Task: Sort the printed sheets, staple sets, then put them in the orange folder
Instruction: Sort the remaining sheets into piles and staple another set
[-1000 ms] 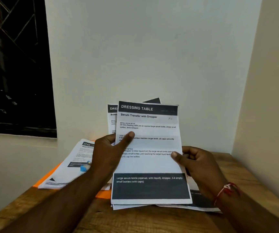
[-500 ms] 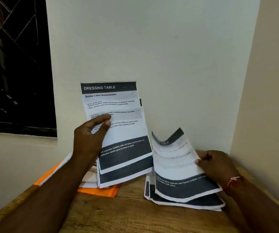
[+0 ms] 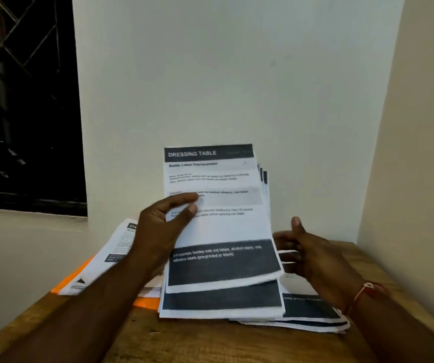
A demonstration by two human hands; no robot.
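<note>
Left hand [image 3: 163, 231] pinches a sheaf of white, dark-banded printed sheets [image 3: 223, 226] upright at the middle of the brown wooden table [image 3: 184, 341]. Right hand [image 3: 307, 252] hovers relaxed and empty over the table's right. Flat orange folder [image 3: 143, 302] lies at the table's left.

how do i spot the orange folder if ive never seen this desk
Find the wooden table in the wall corner, then its left side below the dark window. A flat pile of printed sheets lies there, and the orange folder pokes out beneath it. It is the only bright orange thing among white and grey paper.
</note>
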